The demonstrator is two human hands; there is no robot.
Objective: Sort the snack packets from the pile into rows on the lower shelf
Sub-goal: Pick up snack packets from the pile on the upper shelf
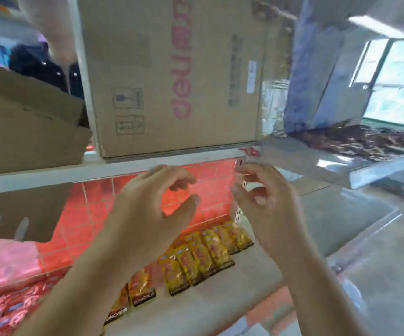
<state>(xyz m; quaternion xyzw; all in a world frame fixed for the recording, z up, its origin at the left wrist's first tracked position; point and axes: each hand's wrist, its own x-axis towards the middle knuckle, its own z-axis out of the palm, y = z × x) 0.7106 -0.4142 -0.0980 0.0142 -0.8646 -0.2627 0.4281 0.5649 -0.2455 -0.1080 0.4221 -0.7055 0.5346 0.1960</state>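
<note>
The yellow packets (196,255) lie on the lower shelf (220,299) below and between the two hands, overlapped in tidy slanting rows with their dark bottom bands toward the front edge, which looks to me like the sorted part of the job. Under the left wrist a few orange packets (141,286) sit in a shorter line, and farther out past the left forearm is a spread of red packets (4,314); I cannot tell from here whether those are a row or the unsorted pile. Neither hand carries a packet. The left hand (147,204) hangs above the rows with fingers spread wide and thumb apart, holding nothing. The right hand (266,197) is level with it, fingers loosely curled; through the blur I see nothing pinched in them. My guess is both are lifted clear so as not to disturb the rows beneath. Just beyond the fingertips runs the pale edge of the upper shelf (38,177), bearing a big cardboard box (172,76), and behind the hands is a red tiled wall (87,209).
</note>
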